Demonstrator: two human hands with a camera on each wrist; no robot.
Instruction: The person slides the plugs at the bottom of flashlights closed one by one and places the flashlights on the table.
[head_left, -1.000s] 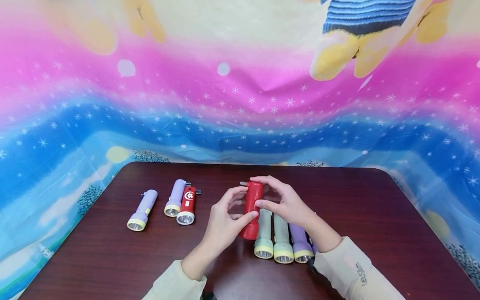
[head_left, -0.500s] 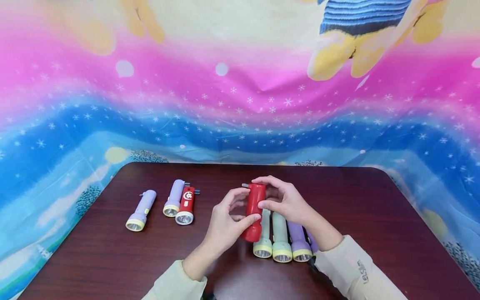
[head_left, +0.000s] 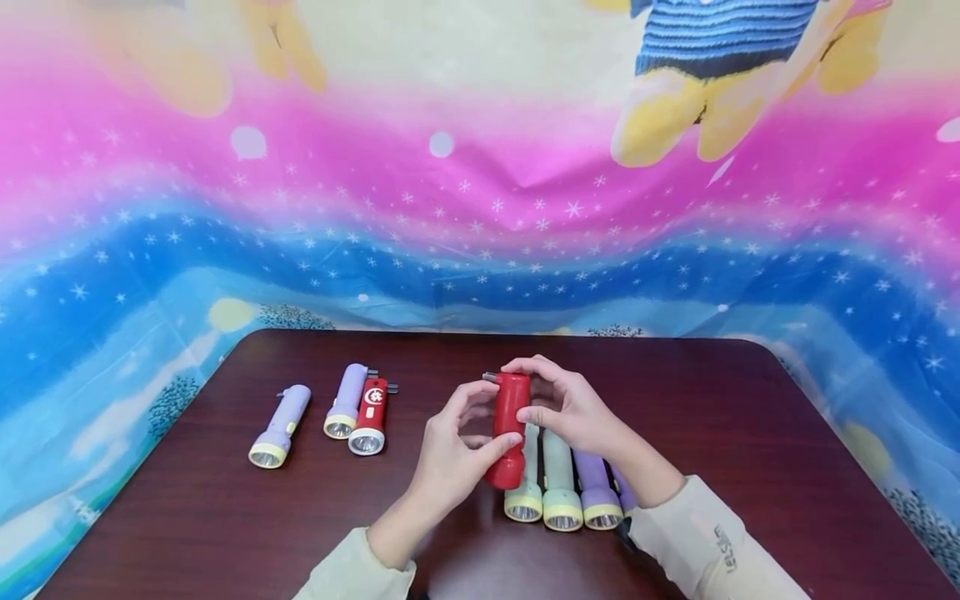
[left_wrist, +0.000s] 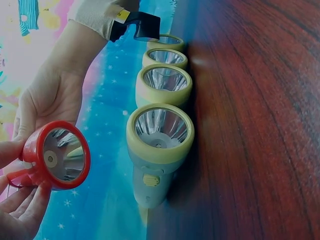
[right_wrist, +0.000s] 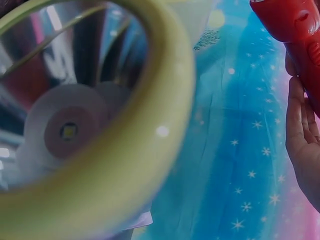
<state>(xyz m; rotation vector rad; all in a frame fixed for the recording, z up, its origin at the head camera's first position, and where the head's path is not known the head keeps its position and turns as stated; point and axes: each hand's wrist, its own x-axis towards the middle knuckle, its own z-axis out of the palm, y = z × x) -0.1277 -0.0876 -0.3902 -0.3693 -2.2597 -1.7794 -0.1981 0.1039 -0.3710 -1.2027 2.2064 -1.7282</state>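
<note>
A red flashlight [head_left: 512, 417] is held between both hands, above the table and roughly upright. My left hand [head_left: 453, 450] grips its lower part, the thumb lying across the front near the lamp head. Around the upper end, my right hand [head_left: 566, 408] holds it with thumb and fingers. Metal plug prongs [head_left: 491, 377] stick out at its top left. The lamp face with its shiny reflector [left_wrist: 64, 155] shows in the left wrist view. Close behind the red flashlight lie a pale green flashlight [head_left: 523, 507], another green one [head_left: 559, 479] and a purple one [head_left: 596, 487], side by side.
To the left on the dark wooden table [head_left: 187, 517] lie a lilac flashlight [head_left: 281, 425], a second lilac one [head_left: 348, 400] and a red one with a white print [head_left: 372, 412]. Another purple flashlight [head_left: 624, 492] is partly hidden by my right forearm. A printed cloth [head_left: 480, 208] hangs behind.
The red flashlight has shifted slightly right with both hands and turned a little, so its prongs show more. The flashlights on the table have not moved.
</note>
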